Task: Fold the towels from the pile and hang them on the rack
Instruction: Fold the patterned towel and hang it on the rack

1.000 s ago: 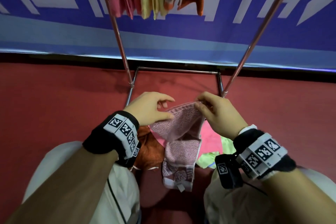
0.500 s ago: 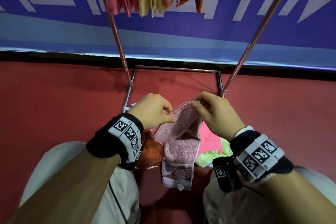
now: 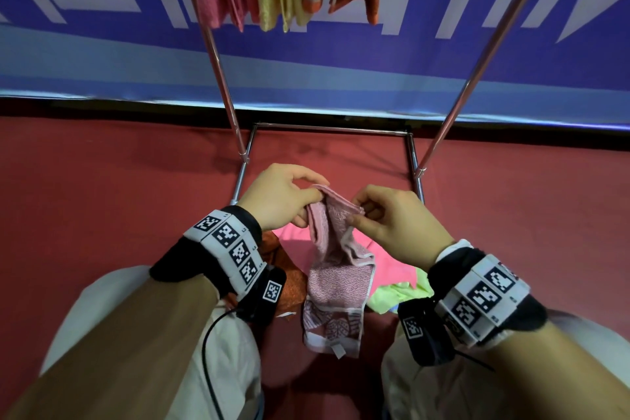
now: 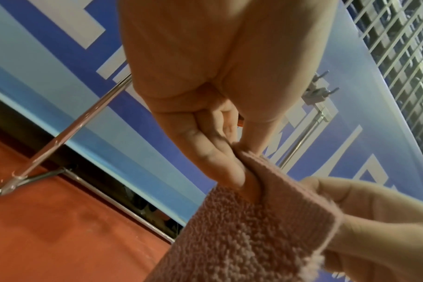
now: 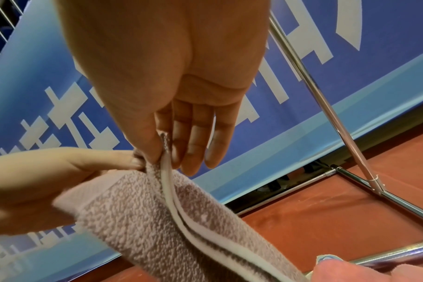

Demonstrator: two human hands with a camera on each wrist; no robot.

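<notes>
My left hand (image 3: 279,198) and right hand (image 3: 399,225) each pinch the top edge of the pink towel (image 3: 335,269), on the near side of the rack (image 3: 221,78).

The light is soft, even and rather dim, leaving only faint shadows on the red floor (image 3: 102,201) and a darker patch between my knees. Thin bright streaks of glare run along the rack (image 3: 221,78) poles, which the head view bows outward toward its top corners. In the wrist views my left hand (image 4: 217,85) and right hand (image 5: 169,76) loom large and blurred, while the loops of the pink towel (image 5: 138,219) come out fairly sharp.
</notes>
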